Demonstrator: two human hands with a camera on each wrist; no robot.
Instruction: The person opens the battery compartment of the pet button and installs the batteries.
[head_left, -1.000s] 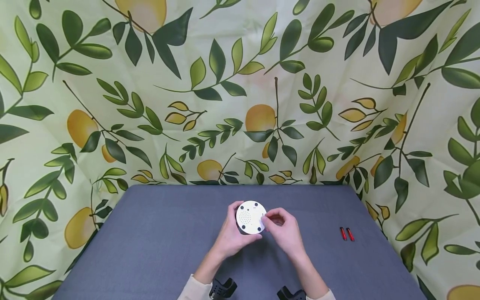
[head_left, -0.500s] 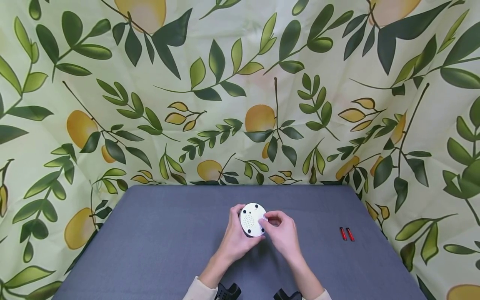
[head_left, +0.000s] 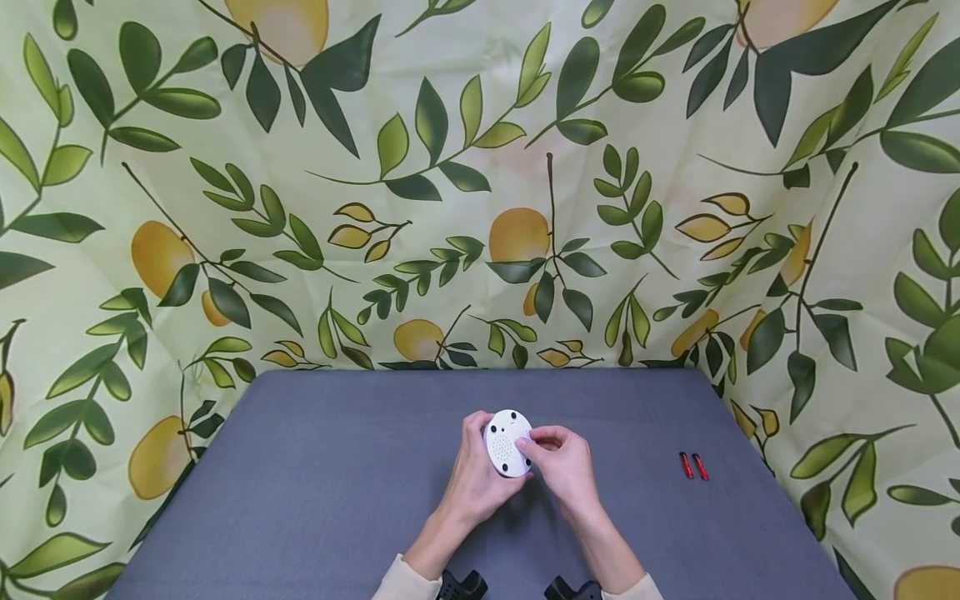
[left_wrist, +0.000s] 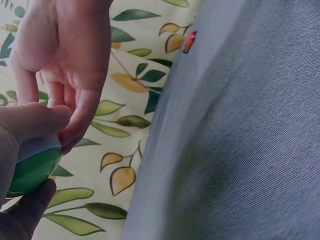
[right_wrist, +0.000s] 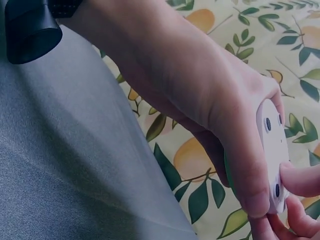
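White disc (head_left: 504,445) has turned, hands (head_left: 474,483) partly covering it.

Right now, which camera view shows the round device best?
The head view: the round device shows its dotted white face widest, partly behind the right hand. The left wrist view shows mainly its green side; the right wrist view, that face slanted.

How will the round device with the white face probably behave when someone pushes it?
The device is probably stiff: its white face looks flat in the left hand. Set face down, it may resist sliding, as the dark spots look like feet. Being round, it could roll on edge.
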